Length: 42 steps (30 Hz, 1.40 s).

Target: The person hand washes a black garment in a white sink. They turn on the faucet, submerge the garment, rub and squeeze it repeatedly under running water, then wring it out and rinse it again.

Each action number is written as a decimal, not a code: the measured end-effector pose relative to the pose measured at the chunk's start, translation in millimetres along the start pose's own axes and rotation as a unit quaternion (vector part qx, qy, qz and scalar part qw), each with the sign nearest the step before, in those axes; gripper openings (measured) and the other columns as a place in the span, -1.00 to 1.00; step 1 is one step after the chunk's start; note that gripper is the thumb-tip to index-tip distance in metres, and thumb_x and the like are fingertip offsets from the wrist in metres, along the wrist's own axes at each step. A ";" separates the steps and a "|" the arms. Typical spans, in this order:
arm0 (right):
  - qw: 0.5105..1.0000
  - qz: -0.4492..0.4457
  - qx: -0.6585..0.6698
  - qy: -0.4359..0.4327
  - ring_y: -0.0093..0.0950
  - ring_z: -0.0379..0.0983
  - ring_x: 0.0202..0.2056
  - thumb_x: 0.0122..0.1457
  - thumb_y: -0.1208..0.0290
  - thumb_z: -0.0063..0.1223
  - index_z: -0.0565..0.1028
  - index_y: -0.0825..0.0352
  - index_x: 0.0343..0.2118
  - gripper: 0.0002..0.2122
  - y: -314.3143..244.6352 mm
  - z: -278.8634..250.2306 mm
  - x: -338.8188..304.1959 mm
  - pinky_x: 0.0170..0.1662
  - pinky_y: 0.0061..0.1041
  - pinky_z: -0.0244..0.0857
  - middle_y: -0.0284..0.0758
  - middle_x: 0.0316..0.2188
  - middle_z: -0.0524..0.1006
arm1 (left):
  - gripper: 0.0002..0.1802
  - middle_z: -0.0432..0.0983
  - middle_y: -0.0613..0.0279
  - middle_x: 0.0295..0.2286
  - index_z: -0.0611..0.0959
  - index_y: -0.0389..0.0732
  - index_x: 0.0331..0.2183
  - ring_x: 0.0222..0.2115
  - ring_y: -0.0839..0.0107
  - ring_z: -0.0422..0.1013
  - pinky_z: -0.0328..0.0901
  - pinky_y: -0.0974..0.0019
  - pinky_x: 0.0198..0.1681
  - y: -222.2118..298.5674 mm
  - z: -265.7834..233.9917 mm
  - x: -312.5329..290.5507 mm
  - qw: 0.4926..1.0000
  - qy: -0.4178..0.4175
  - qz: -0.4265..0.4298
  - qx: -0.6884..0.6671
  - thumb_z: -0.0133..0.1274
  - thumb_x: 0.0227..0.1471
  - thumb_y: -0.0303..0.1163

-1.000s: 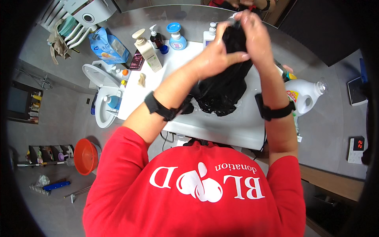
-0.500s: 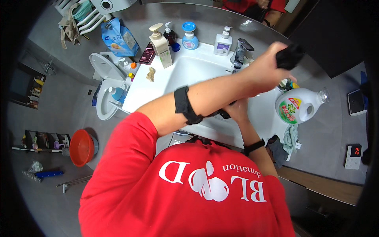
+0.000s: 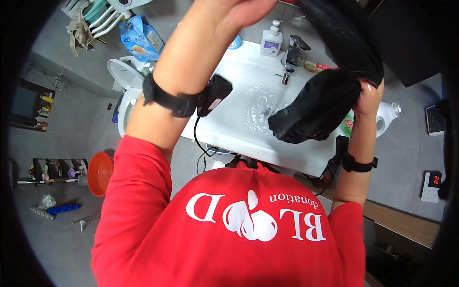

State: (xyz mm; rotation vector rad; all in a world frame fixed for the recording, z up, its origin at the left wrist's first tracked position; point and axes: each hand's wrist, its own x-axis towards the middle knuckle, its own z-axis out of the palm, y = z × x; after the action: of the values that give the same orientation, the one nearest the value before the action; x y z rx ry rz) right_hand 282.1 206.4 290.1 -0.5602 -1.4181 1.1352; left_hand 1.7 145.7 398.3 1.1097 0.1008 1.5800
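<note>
A long, dark black cloth garment [image 3: 311,107], its exact kind unclear, hangs over the right side of the white sink [image 3: 224,115]. My right hand [image 3: 369,98] is closed around a fold of it, and its lower end droops over the basin. The garment's upper part rises past the top edge of the view. Up there is my left hand [image 3: 246,12], its fingers cut off, so I cannot see whether it holds the cloth. A thin stream of water runs from the black faucet [image 3: 292,55] into rippling water [image 3: 260,107] in the basin.
A white pump bottle [image 3: 271,40] stands left of the faucet, a brush [image 3: 313,66] right of it. A white detergent jug [image 3: 382,117] is partly behind my right forearm. The toilet [image 3: 125,76] is at left, with a red basin [image 3: 99,174] beyond it.
My left hand has moved from the upper right to the top middle. My right hand has gone up and right. The garment, bunched before, is now stretched out above the sink.
</note>
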 end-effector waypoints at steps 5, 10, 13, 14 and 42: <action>0.938 0.133 -0.309 -0.079 -0.37 0.40 0.00 -0.11 0.63 0.25 0.30 0.41 0.18 -0.32 54.6 -19.0 -30.0 0.12 -0.47 0.23 -0.17 0.06 0.40 | -0.81 0.57 0.16 -0.23 0.58 -0.28 -0.23 -0.15 0.29 0.48 0.31 0.16 0.07 -60.3 -90.7 -81.6 0.965 0.251 -0.072 -0.023 0.12 0.07 -0.48; 0.871 0.331 -0.302 -0.199 -0.26 0.46 -0.04 -0.17 0.50 0.25 0.37 0.38 0.08 -0.38 169.5 -43.5 -58.7 0.08 -0.40 0.28 -0.13 -0.11 0.54 | -0.65 0.53 0.11 -0.21 0.48 -0.21 -0.10 -0.16 0.23 0.49 0.42 0.03 -0.10 -135.5 -159.0 -179.0 0.877 0.431 -0.205 -0.056 0.14 0.03 -0.48; 0.776 0.363 -0.462 -0.229 -0.23 0.41 0.03 -0.17 0.43 0.25 0.25 0.27 0.23 -0.23 225.9 -38.4 -75.4 0.10 -0.42 0.27 -0.05 0.04 0.44 | -0.62 0.52 0.08 -0.22 0.43 -0.20 -0.05 -0.22 0.15 0.52 0.45 -0.11 -0.15 -182.6 -180.5 -215.9 0.810 0.519 -0.272 0.009 0.09 0.06 -0.50; 0.737 0.412 -0.472 -0.254 -0.10 0.43 0.02 -0.13 0.37 0.24 0.06 0.14 0.32 -0.12 237.6 -31.2 -77.9 0.10 -0.30 0.30 0.02 -0.02 0.49 | -0.44 0.46 0.00 -0.11 0.29 -0.17 0.10 -0.20 0.11 0.50 0.44 -0.13 -0.15 -197.1 -185.0 -224.9 0.790 0.534 -0.298 0.043 0.06 0.06 -0.52; 0.887 -0.014 -0.247 -0.390 -0.15 0.40 -0.19 -0.17 0.60 0.02 0.50 0.19 -0.30 -0.71 191.9 36.7 -155.7 -0.12 -0.24 0.29 -0.22 -0.19 0.45 | -0.35 0.59 0.04 -0.25 0.62 -0.24 -0.17 -0.27 0.14 0.50 0.41 0.13 -0.11 -288.2 -205.1 -229.8 0.731 0.539 -0.337 -0.249 -0.01 0.10 0.21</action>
State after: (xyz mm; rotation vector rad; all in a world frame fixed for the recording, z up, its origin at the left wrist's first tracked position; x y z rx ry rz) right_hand 227.6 140.9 55.2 -0.4369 -2.4486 1.0096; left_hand 48.9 160.2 -20.6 -0.3814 0.7225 1.2419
